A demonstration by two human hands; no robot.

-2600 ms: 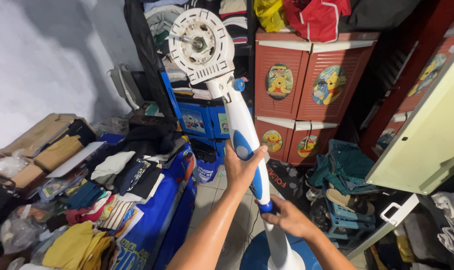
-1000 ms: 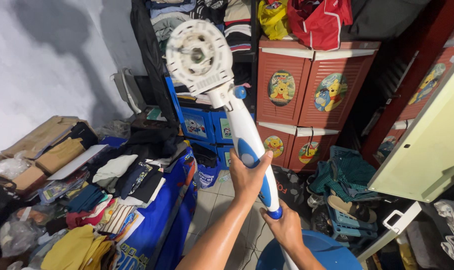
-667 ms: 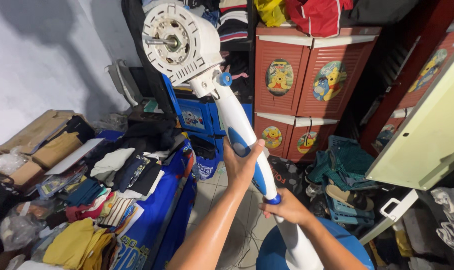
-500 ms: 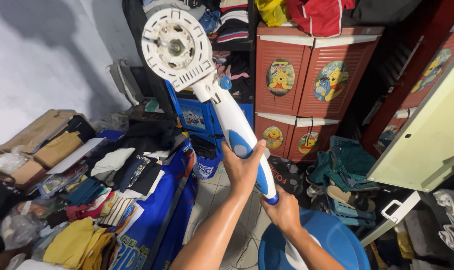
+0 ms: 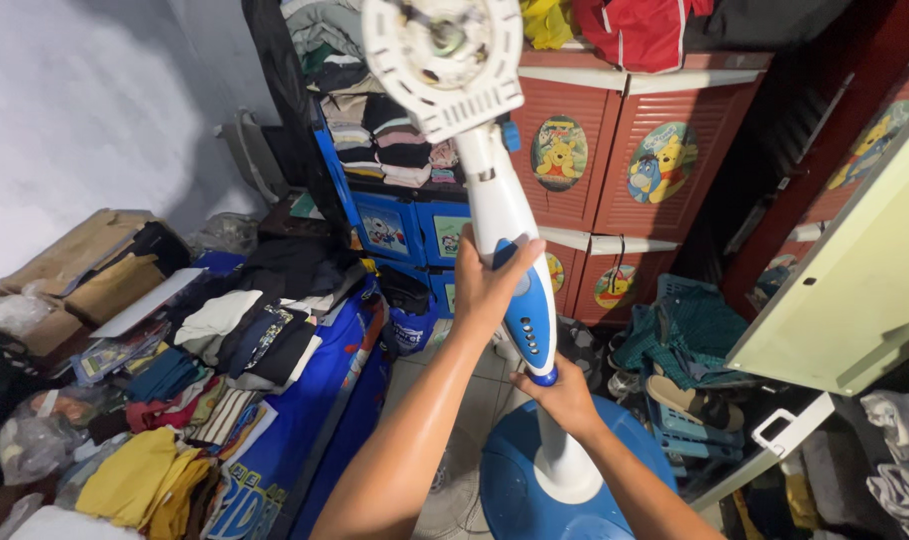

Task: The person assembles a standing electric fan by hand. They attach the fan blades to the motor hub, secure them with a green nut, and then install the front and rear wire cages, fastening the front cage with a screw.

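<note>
Got my left hand (image 5: 489,285) wrapped round the fan pole (image 5: 509,270), right hand (image 5: 564,395) clamped lower down just above the blue base (image 5: 514,490). Motor head (image 5: 444,55) up top is heavy, so imo a loose grip = it tips onto the red cabinet (image 5: 614,150).

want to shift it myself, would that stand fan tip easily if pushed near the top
The stand fan is probably top-heavy: the motor head sits high above the round blue base. It looks rigid. Both hands, left and right, steady it.
</note>
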